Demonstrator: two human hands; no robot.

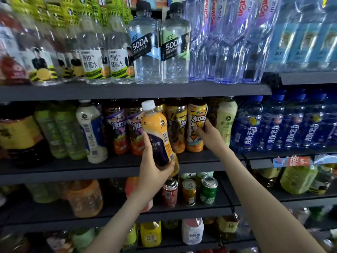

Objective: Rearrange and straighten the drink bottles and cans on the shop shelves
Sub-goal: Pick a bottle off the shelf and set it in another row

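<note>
— Four dark, flat-edged shelves (127,91) fill the view, stacked one above another and packed with drinks. What sits on each?

— Top shelf: tall clear plastic bottles, among them two square-shouldered soda bottles (160,52) with black caps, and ribbed water bottles (224,42) to their right. On the second shelf, dark blue bottles (273,123) with blue caps stand in a tight row at the right, and iced tea bottles with glossy purple or yellow wrappers stand in the middle. On the third shelf, three small metal cans (189,191), red, gold and green, stand just beside one another.

— And the hands?

— The left hand (155,172) is wrapped around the lower body of an orange bottle (158,136), smooth and waisted with a white screw cap and a dark label. It is held tilted slightly left, in front of the second shelf, off the surface. The right hand (209,136) reaches to a yellow iced tea bottle (197,125) standing upright on the second shelf, fingers closed on its side.

— Anything else?

— Lower shelves are blurred.
</note>
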